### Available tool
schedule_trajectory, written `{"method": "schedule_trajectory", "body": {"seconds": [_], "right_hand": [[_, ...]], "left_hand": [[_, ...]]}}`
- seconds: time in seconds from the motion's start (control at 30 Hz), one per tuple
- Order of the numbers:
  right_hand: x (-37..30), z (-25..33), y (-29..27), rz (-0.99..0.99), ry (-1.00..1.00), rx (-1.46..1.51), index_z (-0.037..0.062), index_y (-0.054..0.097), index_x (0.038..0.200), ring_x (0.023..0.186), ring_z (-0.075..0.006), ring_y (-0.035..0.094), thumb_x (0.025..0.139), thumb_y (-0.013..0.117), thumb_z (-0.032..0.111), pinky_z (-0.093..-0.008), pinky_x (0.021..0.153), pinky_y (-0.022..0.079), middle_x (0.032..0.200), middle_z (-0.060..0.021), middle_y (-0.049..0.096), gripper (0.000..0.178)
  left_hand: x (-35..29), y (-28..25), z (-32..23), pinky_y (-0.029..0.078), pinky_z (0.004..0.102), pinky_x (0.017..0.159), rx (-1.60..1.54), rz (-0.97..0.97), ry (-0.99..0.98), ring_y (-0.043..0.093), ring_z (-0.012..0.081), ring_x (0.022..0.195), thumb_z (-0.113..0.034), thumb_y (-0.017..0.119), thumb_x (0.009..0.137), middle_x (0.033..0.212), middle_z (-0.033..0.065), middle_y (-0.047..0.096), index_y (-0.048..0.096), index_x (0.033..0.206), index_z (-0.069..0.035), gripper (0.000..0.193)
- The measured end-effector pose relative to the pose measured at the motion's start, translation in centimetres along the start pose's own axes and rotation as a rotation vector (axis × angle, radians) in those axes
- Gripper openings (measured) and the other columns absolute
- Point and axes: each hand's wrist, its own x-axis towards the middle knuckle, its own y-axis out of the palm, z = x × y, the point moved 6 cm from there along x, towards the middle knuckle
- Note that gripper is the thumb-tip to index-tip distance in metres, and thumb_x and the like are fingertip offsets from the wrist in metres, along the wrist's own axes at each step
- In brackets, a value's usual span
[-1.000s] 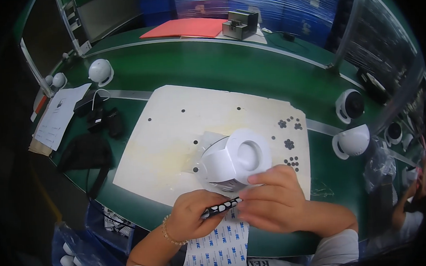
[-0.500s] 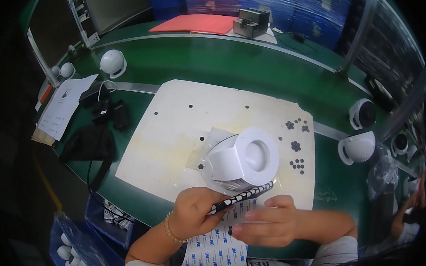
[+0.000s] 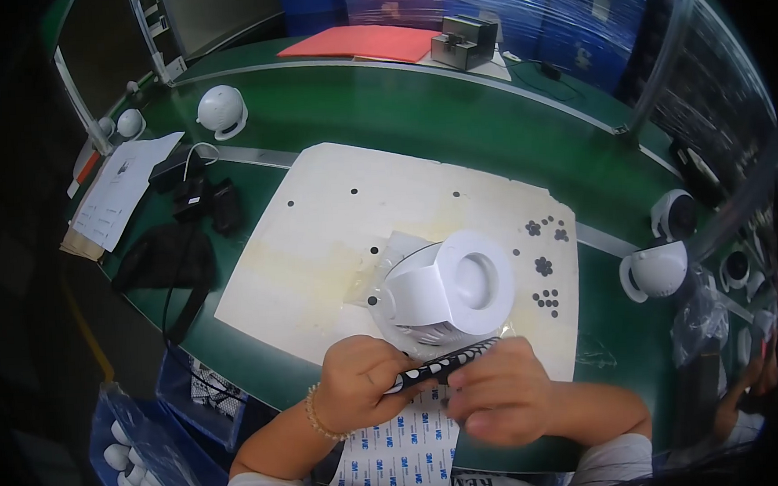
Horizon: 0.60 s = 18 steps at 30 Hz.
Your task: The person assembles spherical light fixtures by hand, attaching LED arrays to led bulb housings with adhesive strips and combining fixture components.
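My left hand point(image 3: 361, 383) is closed on a sheet of round adhesive pads, gripping its folded edge. That sheet point(image 3: 398, 454) has a white backing with blue print and a black face with white round spots along the fold; its lower part hangs toward my lap. My right hand point(image 3: 505, 391) is against the far right end of the fold, fingers bent and blurred; whether they pinch anything is hidden. Just beyond both hands a white rounded camera housing point(image 3: 418, 287) lies on its side on clear plastic, its round base point(image 3: 495, 281) facing right.
A pale board point(image 3: 275, 258) carries scattered black dots and clusters of round pads point(image 3: 543, 267). White cameras point(image 3: 222, 108) stand left and right point(image 3: 659, 269) on the green table. Black adapters point(image 3: 195, 196) and papers point(image 3: 127, 191) lie left. A blue bin point(image 3: 167, 448) holds white balls.
My right hand has moved up and inward from beside the sheet to the end of its folded edge. The left hand keeps its hold; the view has shifted slightly.
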Motion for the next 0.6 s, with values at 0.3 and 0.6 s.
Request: {"method": "schedule_trajectory", "body": {"seconds": [0.3,0.6], "right_hand": [[-0.1,-1.5,0.3,-0.262,0.183,0.11,0.0073,0.058,0.104,0.085,-0.0224,0.057,0.067,0.069,-0.001,-0.0296,0.068,0.043,0.105,-0.0121,0.055,0.04],[-1.0,-3.5,-3.4,-0.387,0.311,-0.039,0.0047,0.044,0.115,0.081,-0.0211,0.054,0.073,0.059,-0.006,-0.0281,0.068,0.044,0.093,-0.0105,0.053,0.045]], "left_hand": [[0.1,0.3,-0.3,0.04,0.0298,0.047,0.088,0.016,0.076,0.055,0.0208,0.053,-0.017,0.074,0.06,0.064,0.0056,0.058,0.061,0.074,-0.005,0.023],[0.8,-0.3,-0.8,0.045,0.0284,0.051,0.1,-0.11,0.064,0.059,0.0224,0.063,-0.015,0.075,0.059,0.09,0.0122,0.062,0.06,0.072,-0.005,0.022]]}}
